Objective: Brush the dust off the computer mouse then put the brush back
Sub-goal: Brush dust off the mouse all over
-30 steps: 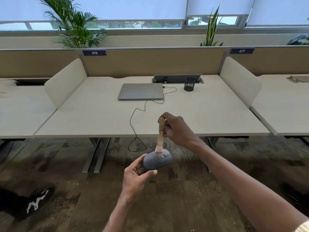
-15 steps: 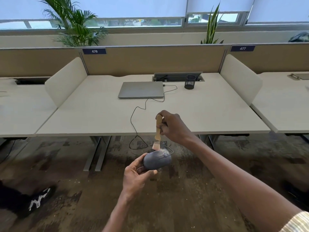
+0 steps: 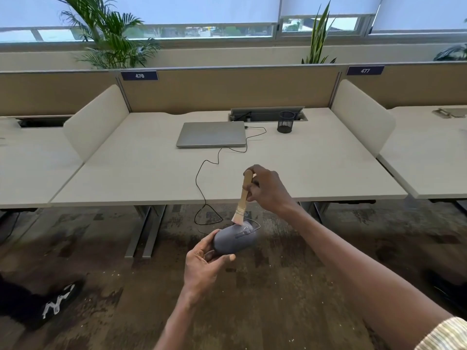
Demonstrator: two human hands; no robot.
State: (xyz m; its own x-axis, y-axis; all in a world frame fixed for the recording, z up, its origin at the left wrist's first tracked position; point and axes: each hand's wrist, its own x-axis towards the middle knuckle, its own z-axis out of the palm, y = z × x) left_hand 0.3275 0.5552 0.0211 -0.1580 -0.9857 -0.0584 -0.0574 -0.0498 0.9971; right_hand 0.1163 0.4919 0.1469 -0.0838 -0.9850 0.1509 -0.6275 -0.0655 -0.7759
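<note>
Grey plastic, smooth and rounded: that was the computer mouse point(image 3: 233, 240) I had in my left hand point(image 3: 202, 267), lifted clear of the desk point(image 3: 316, 173) and held out over the carpet, nearer to me than the desk's front edge. My fingers were curled round its near end from below, thumb along the right side, which left the top shell and buttons open to the brush point(image 3: 243, 198). My right hand point(image 3: 267, 189) was closed round the brush's wooden handle high up, and the pale bristles were touching the mouse's far top edge.

I judged the mouse light and stiff but slippery, so cupping it at the back was the sound hold; a pinch on the curved sides could let it squirt out. Its thin black cable point(image 3: 202, 178) ran up over the desk edge towards the closed laptop point(image 3: 211, 133), and a tug there could drag at the mouse. The brush looked light, its bristles soft and yielding, so only a gentle stroke was called for.

Far on the desk, right of the laptop, stood a black mesh pen cup point(image 3: 285, 121), probably the brush's home, though I could not be sure.
</note>
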